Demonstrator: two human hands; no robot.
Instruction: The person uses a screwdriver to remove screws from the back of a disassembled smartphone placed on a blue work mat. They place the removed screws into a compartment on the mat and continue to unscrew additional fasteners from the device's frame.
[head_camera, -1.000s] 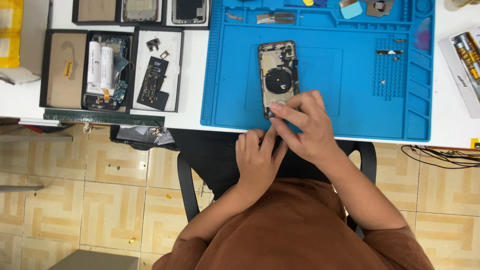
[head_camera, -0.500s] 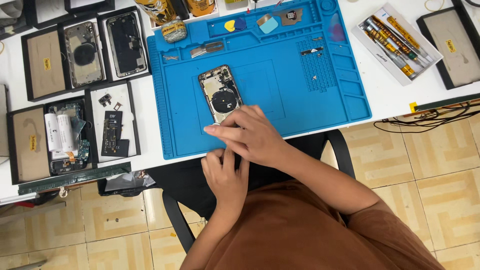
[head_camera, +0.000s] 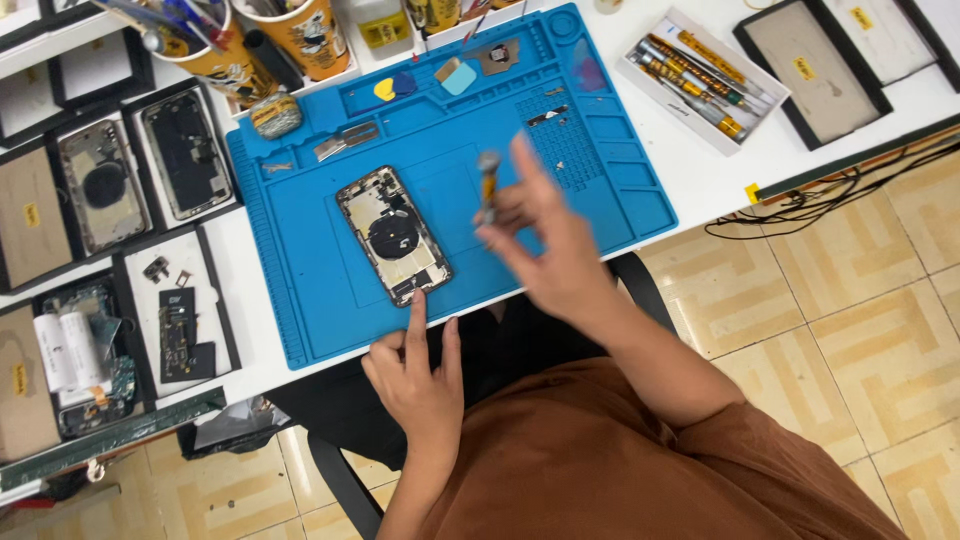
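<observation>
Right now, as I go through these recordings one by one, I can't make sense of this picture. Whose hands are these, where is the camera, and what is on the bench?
The camera sits on the person's head and looks straight down, so you see their own two bare hands and brown-clad lap. The right hand, blurred by motion, holds a small screwdriver above a blue work mat on a white bench. On the mat lies an opened phone, insides showing. The left hand holds nothing; its forefinger touches the mat's near edge just below the phone. Left of the mat are trays of phone parts; at upper right is a tray of screwdrivers.
</observation>
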